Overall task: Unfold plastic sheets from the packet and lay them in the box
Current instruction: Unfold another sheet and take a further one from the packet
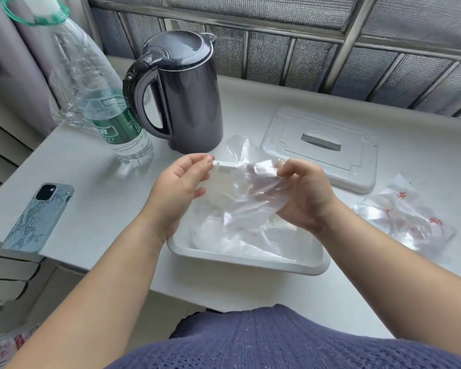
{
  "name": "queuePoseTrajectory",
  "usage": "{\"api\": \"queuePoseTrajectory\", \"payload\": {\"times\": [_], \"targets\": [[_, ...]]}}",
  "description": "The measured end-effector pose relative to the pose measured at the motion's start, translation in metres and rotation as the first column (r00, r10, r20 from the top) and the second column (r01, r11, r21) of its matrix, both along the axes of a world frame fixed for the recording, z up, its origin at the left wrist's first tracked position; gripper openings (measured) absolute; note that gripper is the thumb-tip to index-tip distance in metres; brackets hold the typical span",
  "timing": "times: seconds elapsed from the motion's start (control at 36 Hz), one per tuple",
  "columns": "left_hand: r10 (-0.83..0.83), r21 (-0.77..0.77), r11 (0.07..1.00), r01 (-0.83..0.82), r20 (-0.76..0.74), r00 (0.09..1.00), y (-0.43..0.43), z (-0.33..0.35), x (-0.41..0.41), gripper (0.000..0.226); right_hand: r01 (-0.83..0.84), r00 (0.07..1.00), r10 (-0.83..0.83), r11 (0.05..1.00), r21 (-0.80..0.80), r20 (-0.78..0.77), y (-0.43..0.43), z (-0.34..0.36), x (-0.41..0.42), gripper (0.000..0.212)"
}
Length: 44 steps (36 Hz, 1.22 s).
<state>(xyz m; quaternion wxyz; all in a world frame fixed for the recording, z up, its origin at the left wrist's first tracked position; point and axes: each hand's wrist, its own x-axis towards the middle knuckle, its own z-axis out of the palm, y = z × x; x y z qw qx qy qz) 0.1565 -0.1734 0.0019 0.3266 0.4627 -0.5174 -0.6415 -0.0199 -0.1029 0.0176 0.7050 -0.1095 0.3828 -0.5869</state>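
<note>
Above the white box (250, 258) I hold a thin clear plastic sheet (246, 193) stretched between both hands. My left hand (180, 183) pinches its folded white edge at the upper left. My right hand (302, 194) pinches the crumpled upper right part. The sheet hangs down into the box, where more clear sheets lie loosely piled. The clear packet (405, 217) with red print lies on the table to the right of the box.
The box's white lid (321, 149) lies behind it at the right. A dark kettle (183, 94) and a clear water bottle (99, 97) stand at the back left. A phone (39, 217) lies near the table's left edge. A window grille runs behind.
</note>
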Motion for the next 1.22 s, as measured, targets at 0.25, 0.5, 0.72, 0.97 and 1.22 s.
{"api": "queuePoseTrajectory", "payload": {"times": [0.25, 0.5, 0.72, 0.97, 1.22], "targets": [[-0.381, 0.187, 0.916, 0.354, 0.136, 0.914, 0.009, 0.003, -0.017, 0.058, -0.074, 0.990, 0.083, 0.994, 0.084, -0.115, -0.004, 0.007, -0.001, 0.028], [-0.063, 0.138, 0.989, 0.049, 0.093, 0.994, 0.001, -0.006, -0.020, 0.029, 0.117, 0.962, -0.073, 0.980, 0.159, -0.262, -0.007, -0.004, -0.001, 0.008], [0.126, 0.028, 0.991, -0.130, 0.117, 0.985, -0.010, -0.001, -0.020, 0.023, 0.151, 0.871, -0.044, 0.972, 0.181, -0.490, -0.008, -0.012, 0.005, 0.016], [-0.201, -0.090, 0.970, 0.226, 0.232, 0.952, 0.015, -0.001, -0.029, 0.029, 0.071, 0.943, -0.029, 0.991, 0.116, -0.330, -0.007, -0.010, 0.014, 0.015], [-0.137, 0.117, 0.984, 0.132, 0.035, 0.990, 0.009, -0.004, -0.020, 0.011, 0.062, 0.943, -0.022, 0.992, 0.110, -0.333, -0.005, -0.006, 0.014, 0.020]]}}
